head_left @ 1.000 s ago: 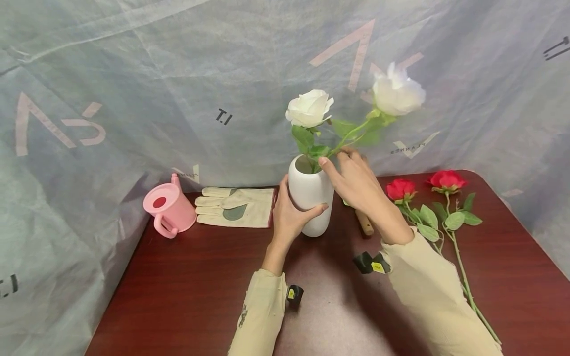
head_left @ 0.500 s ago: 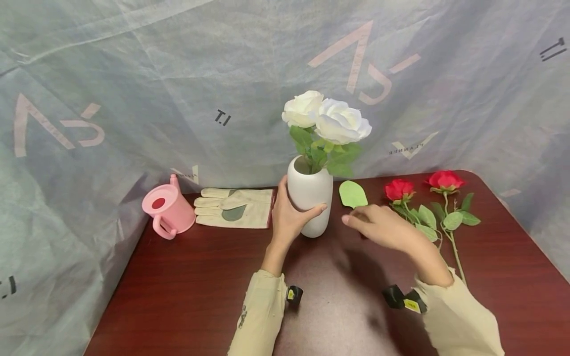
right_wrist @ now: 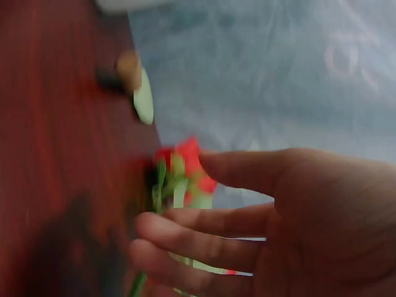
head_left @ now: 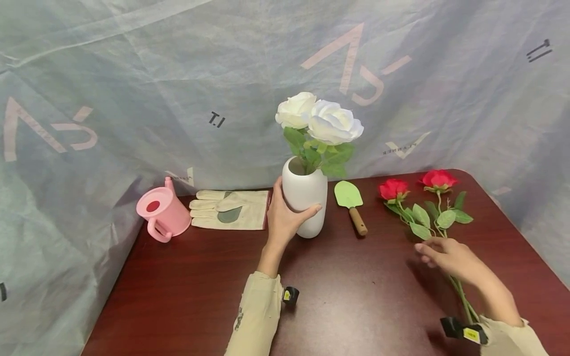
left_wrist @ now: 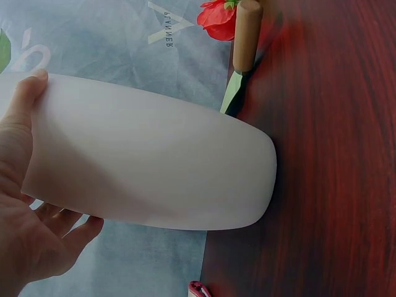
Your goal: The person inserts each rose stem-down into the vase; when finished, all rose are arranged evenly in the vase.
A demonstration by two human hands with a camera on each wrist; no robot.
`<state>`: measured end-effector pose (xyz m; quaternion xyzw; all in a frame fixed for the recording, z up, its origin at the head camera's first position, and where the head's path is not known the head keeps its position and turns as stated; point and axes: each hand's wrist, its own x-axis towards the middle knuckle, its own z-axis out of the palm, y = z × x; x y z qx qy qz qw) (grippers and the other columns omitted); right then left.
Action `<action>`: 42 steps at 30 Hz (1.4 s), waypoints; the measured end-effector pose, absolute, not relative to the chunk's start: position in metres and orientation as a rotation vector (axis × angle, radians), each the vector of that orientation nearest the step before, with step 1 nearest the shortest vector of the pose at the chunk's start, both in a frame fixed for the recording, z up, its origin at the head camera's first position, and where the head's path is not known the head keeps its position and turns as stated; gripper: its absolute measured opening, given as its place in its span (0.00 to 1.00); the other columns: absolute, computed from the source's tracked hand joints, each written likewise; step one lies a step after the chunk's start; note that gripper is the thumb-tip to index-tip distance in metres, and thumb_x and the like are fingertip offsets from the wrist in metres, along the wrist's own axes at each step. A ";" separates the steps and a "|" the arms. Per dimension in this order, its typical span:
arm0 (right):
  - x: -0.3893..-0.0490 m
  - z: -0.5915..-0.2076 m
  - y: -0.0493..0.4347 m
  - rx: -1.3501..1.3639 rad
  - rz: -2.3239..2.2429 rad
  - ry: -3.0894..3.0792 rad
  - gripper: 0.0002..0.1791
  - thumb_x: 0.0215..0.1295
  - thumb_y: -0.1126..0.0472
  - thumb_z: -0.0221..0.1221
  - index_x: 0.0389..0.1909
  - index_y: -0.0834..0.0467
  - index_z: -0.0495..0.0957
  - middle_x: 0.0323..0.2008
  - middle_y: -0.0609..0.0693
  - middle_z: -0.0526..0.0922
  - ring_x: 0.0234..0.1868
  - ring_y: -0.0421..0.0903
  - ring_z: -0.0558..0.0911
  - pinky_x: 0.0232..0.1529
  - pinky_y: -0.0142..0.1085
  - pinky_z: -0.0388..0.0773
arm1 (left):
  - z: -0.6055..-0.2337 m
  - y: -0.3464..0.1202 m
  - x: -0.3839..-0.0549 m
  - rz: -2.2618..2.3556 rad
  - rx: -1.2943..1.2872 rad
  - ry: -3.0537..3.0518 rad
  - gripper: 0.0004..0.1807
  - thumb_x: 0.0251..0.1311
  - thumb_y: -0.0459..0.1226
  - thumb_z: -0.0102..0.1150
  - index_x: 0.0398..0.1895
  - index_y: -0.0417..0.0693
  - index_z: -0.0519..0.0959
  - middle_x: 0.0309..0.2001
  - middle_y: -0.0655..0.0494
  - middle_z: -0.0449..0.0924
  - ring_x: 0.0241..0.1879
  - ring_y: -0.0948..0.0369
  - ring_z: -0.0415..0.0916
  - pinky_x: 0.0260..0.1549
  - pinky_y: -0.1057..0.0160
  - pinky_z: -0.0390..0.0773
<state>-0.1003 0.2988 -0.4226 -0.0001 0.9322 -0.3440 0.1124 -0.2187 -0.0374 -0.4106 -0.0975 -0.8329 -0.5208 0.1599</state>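
Observation:
My left hand (head_left: pixel 288 217) holds a white vase (head_left: pixel 307 198) around its side, thumb across the front; the left wrist view shows the fingers curved about the vase (left_wrist: pixel 161 154). Two white roses (head_left: pixel 335 122) with green leaves stand in the vase's mouth. Off to the right, my right hand (head_left: pixel 451 257) hovers over the stems of two red roses (head_left: pixel 438 180) lying on the table. Its fingers are loosely bent with nothing between them. In the blurred right wrist view, red blooms (right_wrist: pixel 189 162) show beyond the thumb and fingers.
A small trowel (head_left: pixel 349 195) with a green blade and wooden handle lies right of the vase. To the left are a cream glove (head_left: pixel 249 207) and a pink watering can (head_left: pixel 166 212). A grey cloth backdrop (head_left: pixel 222 59) rises behind the dark red table (head_left: pixel 200 287).
My right hand let go of the second white rose, which now leans beside the first in the vase. That hand moved right and toward me, over the red roses' stems. My left hand stayed.

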 end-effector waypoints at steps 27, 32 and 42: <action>-0.087 -0.472 0.354 0.333 -1.019 2.874 0.19 0.68 0.54 0.51 0.39 0.70 0.73 0.24 0.55 0.80 0.23 0.48 0.76 0.25 0.42 0.70 | -0.409 -0.038 -0.217 -1.469 -0.262 -2.415 0.56 0.31 0.60 0.73 0.68 0.65 0.55 0.54 0.61 0.68 0.47 0.61 0.70 0.43 0.53 0.72; -0.082 -0.478 0.358 0.374 -1.368 2.667 0.22 0.72 0.57 0.45 0.48 0.75 0.67 0.24 0.49 0.74 0.20 0.40 0.69 0.21 0.35 0.71 | -0.409 -0.038 -0.217 -1.475 -0.264 -2.411 0.56 0.31 0.60 0.73 0.68 0.66 0.55 0.54 0.61 0.69 0.47 0.62 0.70 0.43 0.54 0.72; -0.072 -0.467 0.368 0.423 -1.572 2.740 0.14 0.70 0.54 0.50 0.43 0.61 0.76 0.26 0.39 0.80 0.19 0.38 0.73 0.19 0.34 0.73 | -0.408 -0.038 -0.216 -1.477 -0.274 -2.403 0.56 0.31 0.59 0.73 0.68 0.67 0.55 0.54 0.61 0.69 0.46 0.60 0.71 0.41 0.53 0.72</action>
